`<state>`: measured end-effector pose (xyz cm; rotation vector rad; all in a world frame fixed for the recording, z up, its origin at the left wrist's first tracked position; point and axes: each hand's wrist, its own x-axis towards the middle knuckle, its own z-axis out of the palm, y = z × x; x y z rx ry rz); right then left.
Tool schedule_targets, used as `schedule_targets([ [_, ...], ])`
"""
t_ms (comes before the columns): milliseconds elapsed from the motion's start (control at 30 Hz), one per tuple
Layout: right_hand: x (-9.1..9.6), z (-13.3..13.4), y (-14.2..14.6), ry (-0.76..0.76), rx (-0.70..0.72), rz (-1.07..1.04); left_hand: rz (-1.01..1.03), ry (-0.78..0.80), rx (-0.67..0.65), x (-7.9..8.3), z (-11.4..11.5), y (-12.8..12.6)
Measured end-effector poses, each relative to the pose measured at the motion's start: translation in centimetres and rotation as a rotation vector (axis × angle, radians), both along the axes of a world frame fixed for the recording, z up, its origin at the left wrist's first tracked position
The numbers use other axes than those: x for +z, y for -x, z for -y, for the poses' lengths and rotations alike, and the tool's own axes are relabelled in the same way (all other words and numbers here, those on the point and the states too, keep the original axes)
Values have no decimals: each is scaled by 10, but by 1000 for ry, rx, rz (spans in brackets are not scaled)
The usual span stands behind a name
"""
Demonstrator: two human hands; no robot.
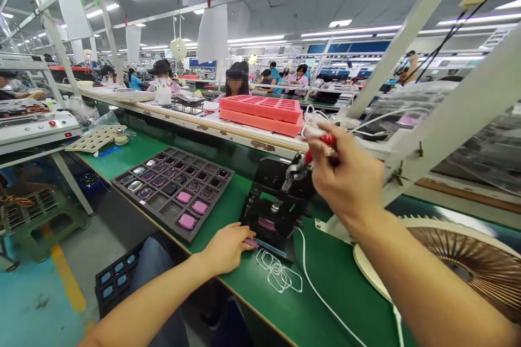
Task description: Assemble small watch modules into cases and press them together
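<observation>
My right hand [345, 176] is closed round the red handle [325, 141] of a toggle clamp on a black press fixture [277, 200] standing on the green bench. A pink part [266, 223] lies in the fixture's lower nest. My left hand [228, 246] rests on the bench at the fixture's front left corner, fingers curled and pinching a small pink piece [251, 242]. Several thin white frame-shaped rings [279, 274] lie on the mat just right of that hand.
A dark compartment tray [173, 187] with pink and dark parts sits to the left. Stacked red trays [262, 114] stand behind on the conveyor. A white cable [321, 298] crosses the mat. A fan [468, 260] lies at the right. Other workers sit at the far lines.
</observation>
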<state>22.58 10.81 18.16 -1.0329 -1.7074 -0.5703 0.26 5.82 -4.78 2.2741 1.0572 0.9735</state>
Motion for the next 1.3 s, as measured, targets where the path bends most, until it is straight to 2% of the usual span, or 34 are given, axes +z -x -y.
schedule_targets([
  [67,6,11,2,-61,-67,-95,32,-17,-10,3,0,3],
  [100,-2,20,1,-80,-75,-136,50,-22,-13,6,1,4],
  [133,-18,31,0,-68,-65,-153,69,-25,-10,9,2,7],
  [200,-65,55,-6,58,-16,-74,105,-23,9,14,6,13],
  [267,-119,77,-11,292,39,104,129,-18,44,17,9,20],
  [333,-161,88,-16,491,34,219,132,-13,79,19,8,26],
  [367,-176,87,-17,564,17,236,125,-14,94,20,7,28],
  [433,-191,74,-18,682,-23,260,97,-36,117,20,6,31],
  [500,-193,54,-13,759,-39,301,47,-86,115,21,7,31],
  [600,-185,26,-2,786,-7,332,-58,-189,64,23,10,32],
  [733,-178,17,3,758,41,333,-158,-311,24,31,5,30],
  [833,-181,38,-11,731,27,329,-188,-374,41,33,-10,16],
  [967,-186,87,-40,651,-27,220,-265,-396,-9,26,-36,-18],
  [1067,-191,125,-53,573,-42,88,-318,-405,-54,21,-47,-37],
  [1200,-196,160,-47,528,20,23,-381,-430,-70,20,-44,-39],
  [1300,-191,158,-25,529,99,2,-459,-456,-37,15,-34,-38],
])
